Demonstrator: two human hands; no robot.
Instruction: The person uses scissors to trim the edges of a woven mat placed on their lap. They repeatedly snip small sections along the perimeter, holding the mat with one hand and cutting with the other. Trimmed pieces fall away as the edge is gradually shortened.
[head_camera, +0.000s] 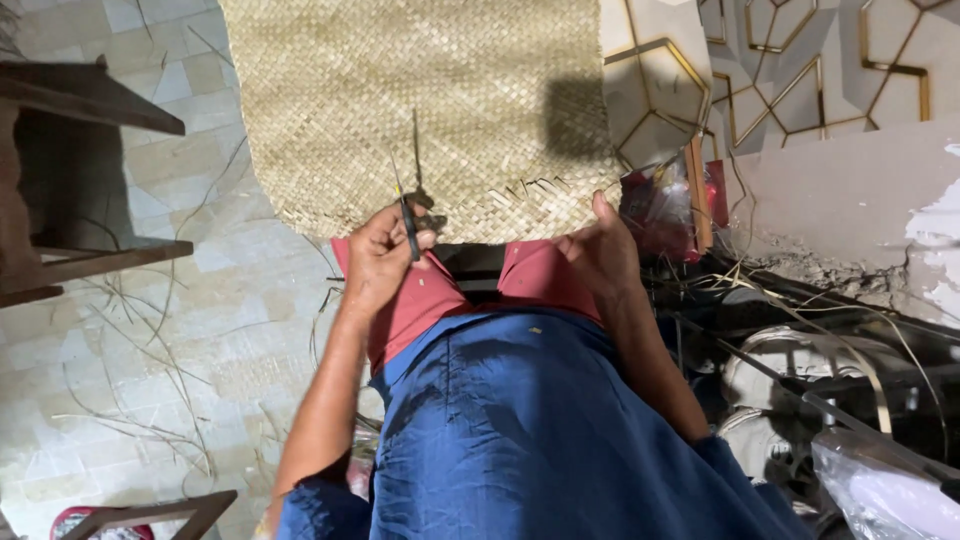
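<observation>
Head view: seated weaving spot
Woven mat (420, 100): far centre, spread flat, frayed near edge reachable
Left hand (385, 262): fingers closed around scissors (410, 205), blades parted, tips at mat edge
Right hand (603, 250): fingers loosely curled, empty, beside mat edge

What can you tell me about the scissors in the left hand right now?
The scissors are small and dark, apparently metal, with two thin pointed blades spread open in a narrow V pointing up and away from the person. The left hand grips the handles, mostly hiding them; one dark loop shows beside the fingers. The blades stand over the near edge of the woven straw mat, close to its loose strand ends. Whether the tips touch the mat cannot be told.
</observation>
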